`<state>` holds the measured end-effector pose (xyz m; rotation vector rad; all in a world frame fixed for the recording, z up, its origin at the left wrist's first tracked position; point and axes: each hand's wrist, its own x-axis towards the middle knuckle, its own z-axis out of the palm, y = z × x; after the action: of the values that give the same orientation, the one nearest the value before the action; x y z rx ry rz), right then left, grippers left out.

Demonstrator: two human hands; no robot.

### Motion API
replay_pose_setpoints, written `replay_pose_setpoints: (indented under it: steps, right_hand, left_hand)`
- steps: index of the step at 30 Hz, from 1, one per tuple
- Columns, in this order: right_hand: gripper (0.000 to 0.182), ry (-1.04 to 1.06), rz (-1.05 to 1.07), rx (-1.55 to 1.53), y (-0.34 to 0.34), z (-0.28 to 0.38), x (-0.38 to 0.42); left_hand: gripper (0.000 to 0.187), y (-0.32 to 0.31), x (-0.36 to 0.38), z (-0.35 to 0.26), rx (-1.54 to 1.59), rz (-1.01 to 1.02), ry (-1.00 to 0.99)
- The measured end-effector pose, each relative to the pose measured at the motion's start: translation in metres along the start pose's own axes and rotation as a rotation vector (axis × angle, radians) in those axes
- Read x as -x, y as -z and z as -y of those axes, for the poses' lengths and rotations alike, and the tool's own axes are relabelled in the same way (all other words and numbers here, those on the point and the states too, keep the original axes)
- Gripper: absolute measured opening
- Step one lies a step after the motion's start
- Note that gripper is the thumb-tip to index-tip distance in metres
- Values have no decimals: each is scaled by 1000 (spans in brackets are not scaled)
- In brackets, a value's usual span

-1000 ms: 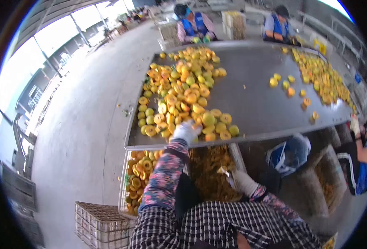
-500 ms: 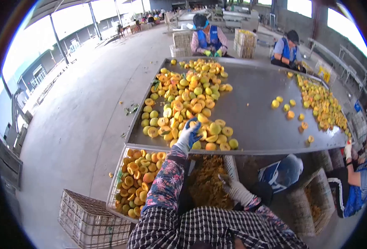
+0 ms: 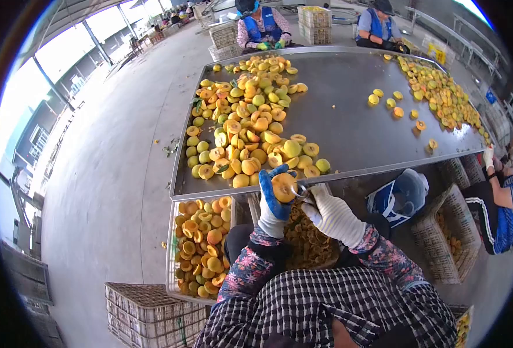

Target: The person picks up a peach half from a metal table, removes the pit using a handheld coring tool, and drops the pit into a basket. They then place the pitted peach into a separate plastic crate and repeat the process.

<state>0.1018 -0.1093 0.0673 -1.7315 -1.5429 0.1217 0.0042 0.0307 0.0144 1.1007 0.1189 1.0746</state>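
Observation:
My left hand [image 3: 271,204], in a white glove with blue coating, grips a halved yellow peach [image 3: 283,188] just in front of the table edge. Its cut side is turned up toward me. My right hand [image 3: 335,216], in a whitish knit glove, is closed on a small curved metal pitting tool [image 3: 299,190], whose tip meets the right side of the peach. Below both hands stands a crate of brown peach pits [image 3: 309,238]. A heap of peaches [image 3: 250,124], many of them halved, lies on the metal table [image 3: 338,127] beyond.
A crate of peach halves [image 3: 204,246] stands left of my knees, and an upturned crate [image 3: 152,316] beside it. To the right are a blue-white bucket [image 3: 398,197] and another crate [image 3: 448,238]. Several co-workers sit around the table, near a second peach pile [image 3: 442,98].
My left hand has come back from the heap with a halved peach and now holds it before me. My right hand has risen from above the pits to meet it with the tool.

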Motion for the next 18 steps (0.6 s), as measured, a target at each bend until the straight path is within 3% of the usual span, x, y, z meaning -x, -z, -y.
replay_pose_setpoints:
  steps: [3, 5, 6, 10, 14, 18]
  right_hand:
    - [32, 90, -39, 110, -9, -1, -3]
    - [32, 173, -104, 119, -22, -10, 1]
    - [33, 2, 74, 188, -12, 1, 3]
    - [32, 59, 16, 80, -18, -4, 8]
    - [30, 41, 160, 132, -12, -13, 9]
    - [25, 57, 247, 116, -9, -21, 17]
  left_hand:
    - [57, -7, 2, -5, -20, 6, 100]
    - [64, -13, 1, -12, 236, -123, 370]
    - [70, -14, 1, -10, 105, -100, 341]
    - [66, -13, 7, -8, 45, -84, 334]
    - [68, -10, 9, -8, 127, -146, 440]
    - [70, 14, 10, 4, 153, -2, 621]
